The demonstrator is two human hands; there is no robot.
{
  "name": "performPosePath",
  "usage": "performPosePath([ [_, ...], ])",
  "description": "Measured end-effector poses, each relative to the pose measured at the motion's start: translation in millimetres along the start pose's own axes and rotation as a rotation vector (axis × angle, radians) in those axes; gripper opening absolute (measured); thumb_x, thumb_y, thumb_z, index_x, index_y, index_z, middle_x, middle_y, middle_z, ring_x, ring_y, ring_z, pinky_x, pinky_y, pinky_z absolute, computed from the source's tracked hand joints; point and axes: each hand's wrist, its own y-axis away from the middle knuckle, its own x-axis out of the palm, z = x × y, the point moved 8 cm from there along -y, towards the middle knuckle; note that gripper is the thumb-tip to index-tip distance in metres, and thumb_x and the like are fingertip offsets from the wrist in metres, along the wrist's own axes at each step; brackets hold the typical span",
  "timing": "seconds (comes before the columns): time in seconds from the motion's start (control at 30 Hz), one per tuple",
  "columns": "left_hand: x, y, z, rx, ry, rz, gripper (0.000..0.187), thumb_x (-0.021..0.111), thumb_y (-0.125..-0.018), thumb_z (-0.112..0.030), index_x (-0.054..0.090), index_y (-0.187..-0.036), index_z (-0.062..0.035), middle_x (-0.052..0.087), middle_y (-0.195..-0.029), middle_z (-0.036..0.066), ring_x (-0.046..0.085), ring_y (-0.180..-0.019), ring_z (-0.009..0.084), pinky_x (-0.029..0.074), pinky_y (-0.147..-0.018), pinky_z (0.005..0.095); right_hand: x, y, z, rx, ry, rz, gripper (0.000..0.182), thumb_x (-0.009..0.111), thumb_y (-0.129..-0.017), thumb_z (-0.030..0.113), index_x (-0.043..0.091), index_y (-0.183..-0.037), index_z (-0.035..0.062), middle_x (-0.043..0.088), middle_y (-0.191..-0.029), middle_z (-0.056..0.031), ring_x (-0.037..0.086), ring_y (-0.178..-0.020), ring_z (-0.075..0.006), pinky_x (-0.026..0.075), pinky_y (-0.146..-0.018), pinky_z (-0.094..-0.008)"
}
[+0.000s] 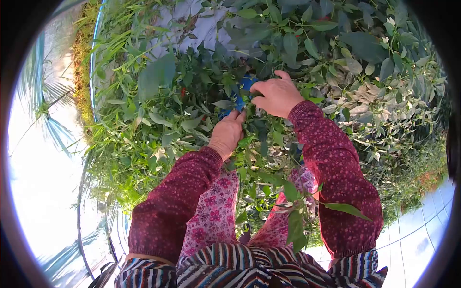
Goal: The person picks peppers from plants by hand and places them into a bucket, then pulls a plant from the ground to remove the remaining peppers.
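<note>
My left hand (227,134) reaches in among green leaves, its fingers drawn together and their tips partly hidden by foliage; what they hold, if anything, I cannot tell. Above and to its right, my right hand (276,96) is bent at the fingers, with a gap between thumb and forefinger and nothing visible in it. Between and beyond both hands, a bright blue object (246,84) shows through the leaves, mostly covered. Small red peppers, one of them a red pepper (183,92) left of the hands, hang among the pepper plants (192,124).
Dense pepper foliage surrounds both hands. A leafy stem (297,211) rises close in front of my right forearm. Pale ground cover (180,21) shows beyond the plants. Light plastic sheeting (29,182) with a dark curved frame bar (82,206) stands at left.
</note>
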Motion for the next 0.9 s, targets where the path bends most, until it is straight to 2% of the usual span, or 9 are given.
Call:
performPosePath([
  [0.13,0.3,2.0,-8.5,0.013,-0.042,-0.021,0.054,0.065,-0.072,-0.013,0.051,-0.124,-0.0028,0.057,-0.102,0.012,0.060,-0.092,0.0260,0.050,-0.077,0.0347,-29.4,-10.0,-3.5,-0.051,-0.383,-0.131,0.026,0.057,-0.083,0.021,0.065,-0.105,0.0092,0.067,-0.087,-0.0098,0.062,-0.092,-0.0256,0.039,-0.094,-0.0393],
  [0.27,1.0,-0.6,-9.0,-0.017,-0.104,-0.038,0.048,0.062,-0.074,-0.013,0.053,-0.120,-0.0026,0.057,-0.099,0.012,0.059,-0.092,0.0262,0.049,-0.076,0.0351,-32.3,-21.3,16.0,-0.040,-0.117,-0.075,0.017,0.057,-0.081,0.014,0.068,-0.092,0.0073,0.067,-0.085,-0.0111,0.064,-0.083,-0.0293,0.041,-0.090,-0.0397],
  [0.33,1.5,-0.6,-14.3,-0.014,-0.135,-0.043,0.044,0.061,-0.074,-0.013,0.055,-0.116,-0.0026,0.057,-0.099,0.012,0.059,-0.092,0.0266,0.049,-0.076,0.0354,-22.8,-22.1,35.9,0.057,0.416,0.142,0.015,0.056,-0.080,0.012,0.069,-0.087,0.0097,0.068,-0.082,-0.0101,0.064,-0.085,-0.0274,0.037,-0.091,-0.0449],
  [0.47,9.8,-4.0,-24.2,0.003,-0.114,0.024,0.030,0.058,-0.075,-0.012,0.059,-0.104,-0.0027,0.054,-0.106,0.015,0.056,-0.096,0.0287,0.046,-0.078,0.0373,-19.0,-54.0,40.5,0.107,0.350,-0.118,0.013,0.059,-0.077,0.011,0.070,-0.084,0.0123,0.069,-0.086,-0.0062,0.062,-0.094,-0.0241,0.034,-0.092,-0.0447],
  [0.6,29.8,0.3,-17.8,-0.058,0.595,-0.095,0.037,0.058,-0.076,-0.015,0.058,-0.111,-0.0023,0.050,-0.121,0.018,0.052,-0.105,0.0303,0.044,-0.082,0.0392,26.7,-90.6,46.3,0.135,0.259,0.171,0.021,0.056,-0.082,0.014,0.067,-0.100,0.0101,0.067,-0.104,-0.0091,0.059,-0.106,-0.0279,0.029,-0.101,-0.0528],
  [0.63,32.8,0.6,-24.4,-0.038,0.479,-0.041,0.038,0.058,-0.075,-0.015,0.057,-0.111,-0.0020,0.051,-0.120,0.018,0.053,-0.104,0.0302,0.044,-0.081,0.0389,39.6,-100.3,33.6,0.218,0.190,0.096,0.033,0.057,-0.084,0.019,0.060,-0.113,0.0051,0.066,-0.107,-0.0120,0.058,-0.110,-0.0300,0.029,-0.104,-0.0547],
  [0.73,32.8,-0.7,-35.6,0.024,0.113,0.118,0.039,0.059,-0.075,-0.015,0.057,-0.111,-0.0011,0.053,-0.115,0.017,0.054,-0.103,0.0301,0.043,-0.081,0.0379,69.5,-105.9,-1.6,0.467,0.048,0.097,0.043,0.058,-0.083,0.024,0.054,-0.118,-0.0011,0.064,-0.112,-0.0155,0.057,-0.111,-0.0313,0.033,-0.102,-0.0540],
  [0.77,33.6,2.1,-37.5,0.040,-0.006,0.176,0.039,0.059,-0.075,-0.015,0.056,-0.111,-0.0008,0.053,-0.113,0.017,0.054,-0.102,0.0300,0.043,-0.081,0.0376,79.5,-101.9,-9.3,0.461,0.138,0.326,0.051,0.062,-0.081,0.032,0.053,-0.121,0.0018,0.061,-0.117,-0.0148,0.057,-0.110,-0.0320,0.035,-0.102,-0.0495],
  [0.9,34.3,9.1,-40.9,0.045,-0.165,0.260,0.036,0.057,-0.078,-0.020,0.056,-0.110,-0.0016,0.054,-0.114,0.015,0.053,-0.101,0.0291,0.041,-0.085,0.0375,69.7,-72.1,-17.7,0.466,-0.070,0.239,0.050,0.069,-0.076,0.037,0.057,-0.119,0.0137,0.061,-0.116,-0.0083,0.053,-0.113,-0.0312,0.035,-0.100,-0.0413],
])
